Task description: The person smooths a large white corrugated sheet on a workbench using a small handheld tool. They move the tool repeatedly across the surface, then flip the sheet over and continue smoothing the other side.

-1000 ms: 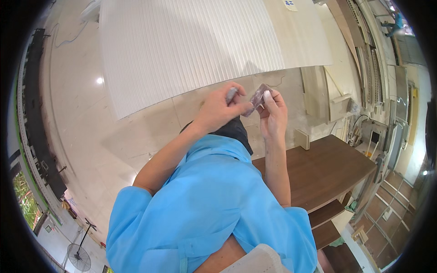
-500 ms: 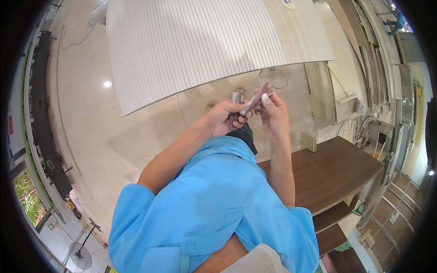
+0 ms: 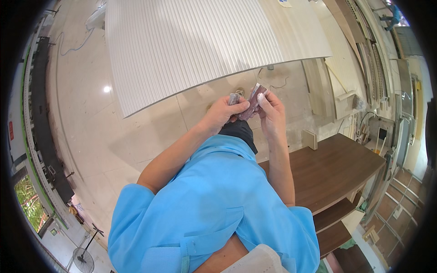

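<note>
While both hands meet in front of a bright blue short-sleeved shirt (image 3: 214, 200), a person works a small folded piece of sandpaper (image 3: 253, 98), its reddish-brown grit face showing and its edge creased. The left hand (image 3: 225, 111) curls around the lower part of the sheet, thumb pressed along it, with a pale grey folded scrap (image 3: 234, 98) poking up between its fingers. The right hand (image 3: 272, 109) pinches the upper corner of the sandpaper between thumb and forefinger, the other fingers bent close behind. The sheet is held in the air between the two hands, above the floor and just below the near edge of a large white panel (image 3: 200, 41).

That panel is ribbed along its full length in fine parallel grooves, matt and even, and it curves across the upper part of the view. Beneath it lies a floor (image 3: 91, 127) of glossy cream tiles that catch a bright spot of light. To the right stands a dark brown worktop (image 3: 337, 168) with a smooth wood-grain surface and open shelves under it. A small pale wooden block (image 3: 310, 139) sits at its far corner. Offcuts of light timber (image 3: 346, 95) lie stacked beyond it.
</note>
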The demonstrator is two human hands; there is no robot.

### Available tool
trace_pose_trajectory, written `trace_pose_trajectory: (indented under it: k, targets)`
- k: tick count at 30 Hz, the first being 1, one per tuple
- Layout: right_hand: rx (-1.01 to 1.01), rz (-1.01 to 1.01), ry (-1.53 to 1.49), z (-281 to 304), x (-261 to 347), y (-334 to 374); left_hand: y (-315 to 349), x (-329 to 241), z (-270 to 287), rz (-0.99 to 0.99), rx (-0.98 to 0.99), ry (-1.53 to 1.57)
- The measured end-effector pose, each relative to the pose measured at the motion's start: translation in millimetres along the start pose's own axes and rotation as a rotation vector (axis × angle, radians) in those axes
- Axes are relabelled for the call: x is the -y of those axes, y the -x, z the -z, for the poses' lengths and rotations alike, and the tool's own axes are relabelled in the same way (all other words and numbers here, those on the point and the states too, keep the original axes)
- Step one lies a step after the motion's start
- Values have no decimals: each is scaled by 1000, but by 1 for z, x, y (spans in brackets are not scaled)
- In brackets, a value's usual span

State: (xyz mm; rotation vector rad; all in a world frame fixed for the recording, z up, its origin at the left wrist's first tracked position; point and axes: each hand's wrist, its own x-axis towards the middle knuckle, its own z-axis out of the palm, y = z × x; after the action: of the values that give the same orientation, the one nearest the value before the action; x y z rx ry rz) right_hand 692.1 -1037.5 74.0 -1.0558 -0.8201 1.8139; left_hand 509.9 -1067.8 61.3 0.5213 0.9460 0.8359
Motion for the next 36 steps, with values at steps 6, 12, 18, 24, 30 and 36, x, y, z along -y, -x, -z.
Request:
trace_pose_trajectory:
  k: [6,12,18,24,30,36]
  targets:
    - [28,-2,-17,1,-1,3,4,3,5,17,66,91]
    - [-6,18,21,1,0,3,5,4,7,43,45,56]
    - [-32,239,261,-4,1,-1,6,0,9,32,-20,-6]
    - [70,254,325,3,-3,-2,3,1,11,1,70,80]
    - [114,238,29,8,-16,-4,-1,8,11,59,156,454]
    - [129,196,-61,11,-16,-2,1,3,6,16,46,118]
